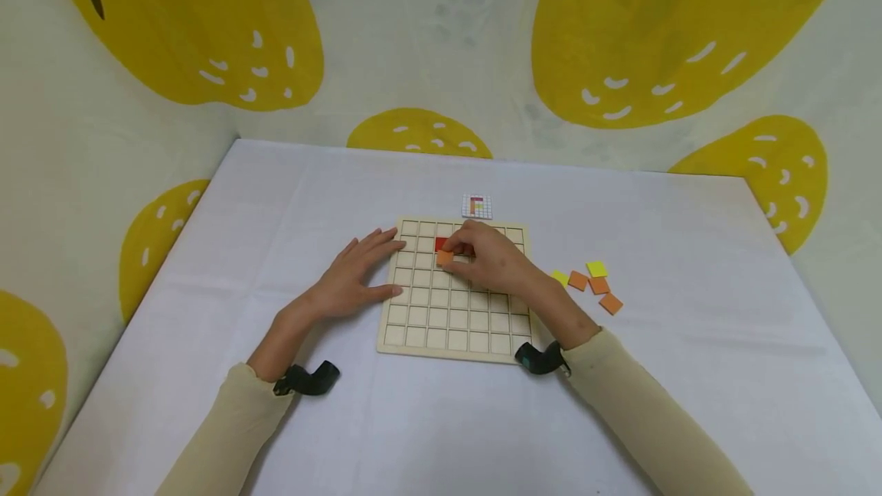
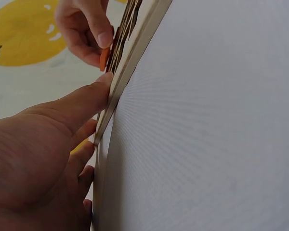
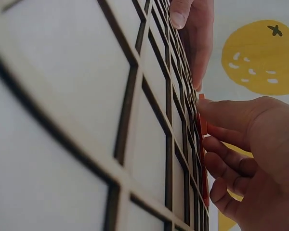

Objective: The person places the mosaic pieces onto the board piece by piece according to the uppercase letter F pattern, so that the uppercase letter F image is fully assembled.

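My right hand pinches an orange square tile between thumb and fingers, low over the wooden grid board. Just above that tile in the head view, a red tile lies in the grid, partly covered by the fingers. In the right wrist view the orange tile stands against the grid at the thumb tip. My left hand rests along the board's left edge, fingers spread and thumb touching the frame; the left wrist view shows that thumb against the rim.
Right of the board lie several loose tiles, among them a yellow tile and an orange tile. A small patterned card lies behind the board. White cloth covers the table, with a fruit-print wall behind.
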Action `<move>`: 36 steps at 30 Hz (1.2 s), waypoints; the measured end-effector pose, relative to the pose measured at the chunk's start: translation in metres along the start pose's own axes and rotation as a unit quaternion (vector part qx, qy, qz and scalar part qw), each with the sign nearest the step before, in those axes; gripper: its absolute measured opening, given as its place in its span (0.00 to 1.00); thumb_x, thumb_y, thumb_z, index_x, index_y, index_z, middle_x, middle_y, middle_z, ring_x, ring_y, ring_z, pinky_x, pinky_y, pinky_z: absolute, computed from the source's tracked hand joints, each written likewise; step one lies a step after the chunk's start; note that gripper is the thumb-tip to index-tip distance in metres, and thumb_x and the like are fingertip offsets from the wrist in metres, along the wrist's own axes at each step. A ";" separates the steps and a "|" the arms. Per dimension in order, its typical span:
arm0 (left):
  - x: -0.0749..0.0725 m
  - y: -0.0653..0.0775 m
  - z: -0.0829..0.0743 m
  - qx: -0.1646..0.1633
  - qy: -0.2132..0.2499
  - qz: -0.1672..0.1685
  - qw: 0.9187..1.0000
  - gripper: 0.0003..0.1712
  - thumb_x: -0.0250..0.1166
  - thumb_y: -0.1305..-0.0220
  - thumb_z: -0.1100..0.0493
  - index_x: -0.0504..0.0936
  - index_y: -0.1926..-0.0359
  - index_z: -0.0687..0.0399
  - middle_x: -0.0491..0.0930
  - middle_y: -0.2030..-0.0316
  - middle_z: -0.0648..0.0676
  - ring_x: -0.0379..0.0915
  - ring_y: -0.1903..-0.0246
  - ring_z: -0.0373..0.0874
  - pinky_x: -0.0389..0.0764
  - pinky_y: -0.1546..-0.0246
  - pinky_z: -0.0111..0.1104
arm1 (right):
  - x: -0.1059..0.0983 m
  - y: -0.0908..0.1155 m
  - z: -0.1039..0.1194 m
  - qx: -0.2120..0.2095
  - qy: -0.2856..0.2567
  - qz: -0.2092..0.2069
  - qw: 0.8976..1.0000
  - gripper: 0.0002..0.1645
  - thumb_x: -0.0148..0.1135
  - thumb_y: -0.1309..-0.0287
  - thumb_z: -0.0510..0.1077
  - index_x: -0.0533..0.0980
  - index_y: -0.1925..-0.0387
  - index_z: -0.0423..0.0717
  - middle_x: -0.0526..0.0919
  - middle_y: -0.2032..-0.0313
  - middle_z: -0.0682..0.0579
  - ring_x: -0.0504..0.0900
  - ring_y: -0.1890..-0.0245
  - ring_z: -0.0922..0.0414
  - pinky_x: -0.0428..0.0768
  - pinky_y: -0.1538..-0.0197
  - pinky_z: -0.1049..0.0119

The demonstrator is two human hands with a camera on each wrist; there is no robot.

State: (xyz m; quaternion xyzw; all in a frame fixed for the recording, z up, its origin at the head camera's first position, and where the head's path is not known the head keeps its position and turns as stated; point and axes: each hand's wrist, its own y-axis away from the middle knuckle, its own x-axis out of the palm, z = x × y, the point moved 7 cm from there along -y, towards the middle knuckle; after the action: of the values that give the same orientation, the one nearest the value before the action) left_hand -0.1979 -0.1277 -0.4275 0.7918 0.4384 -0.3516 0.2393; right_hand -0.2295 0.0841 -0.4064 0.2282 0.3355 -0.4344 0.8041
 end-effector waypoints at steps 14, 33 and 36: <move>0.000 -0.001 -0.001 0.002 0.003 0.002 1.000 0.43 0.71 0.32 0.49 0.65 0.22 0.51 0.53 0.17 0.58 0.41 0.16 0.60 0.40 0.18 0.62 | 0.001 0.000 0.001 -0.008 0.023 -0.005 1.000 0.16 0.76 0.40 0.48 0.85 0.52 0.48 0.80 0.57 0.53 0.76 0.58 0.55 0.78 0.51 0.63; 0.002 -0.002 0.002 -0.007 -0.005 0.008 1.000 0.43 0.71 0.32 0.48 0.64 0.21 0.49 0.52 0.17 0.56 0.40 0.16 0.57 0.39 0.17 0.60 | -0.005 0.002 -0.006 0.012 -0.017 -0.019 1.000 0.16 0.78 0.42 0.50 0.85 0.53 0.52 0.82 0.57 0.54 0.77 0.59 0.56 0.78 0.54 0.63; 0.002 -0.002 0.003 -0.009 -0.006 0.007 1.000 0.43 0.71 0.32 0.48 0.64 0.21 0.49 0.52 0.17 0.56 0.40 0.16 0.57 0.39 0.17 0.60 | -0.014 0.008 -0.011 0.019 -0.037 -0.021 0.999 0.15 0.77 0.41 0.48 0.85 0.53 0.51 0.83 0.56 0.53 0.79 0.58 0.55 0.79 0.53 0.62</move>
State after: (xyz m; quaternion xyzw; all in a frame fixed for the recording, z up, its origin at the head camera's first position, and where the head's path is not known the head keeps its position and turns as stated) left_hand -0.2002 -0.1280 -0.4313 0.7906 0.4347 -0.3506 0.2510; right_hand -0.2323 0.1028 -0.4034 0.2197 0.3019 -0.4660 0.8021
